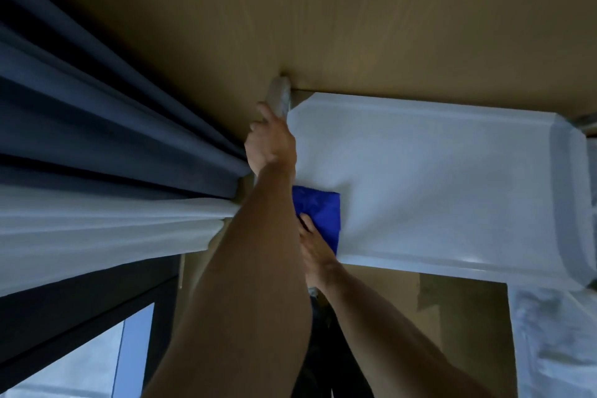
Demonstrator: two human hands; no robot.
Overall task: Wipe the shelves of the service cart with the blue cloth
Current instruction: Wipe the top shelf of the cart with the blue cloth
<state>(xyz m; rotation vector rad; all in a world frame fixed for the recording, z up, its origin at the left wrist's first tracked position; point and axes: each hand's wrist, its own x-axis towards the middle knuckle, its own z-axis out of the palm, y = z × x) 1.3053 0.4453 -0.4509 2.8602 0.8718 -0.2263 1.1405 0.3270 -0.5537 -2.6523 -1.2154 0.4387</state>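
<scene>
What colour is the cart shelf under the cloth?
White; the shelf shows best in the head view, under the blue cloth.

Glossy white plastic shelf (452, 171), blue cloth (319, 213)

Hands: we count two, left hand (270, 142) and right hand (315, 244).
Blue cloth (323, 213): one.
White shelf (452, 187): one.
Curtains (97, 139): two.

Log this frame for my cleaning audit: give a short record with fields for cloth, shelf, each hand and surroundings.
cloth: blue cloth, flat on the shelf's left end
shelf: white cart shelf, raised rim
right hand: presses the cloth, fingers straight
left hand: grips the cart post
surroundings: dark curtain, white curtain at left
</scene>
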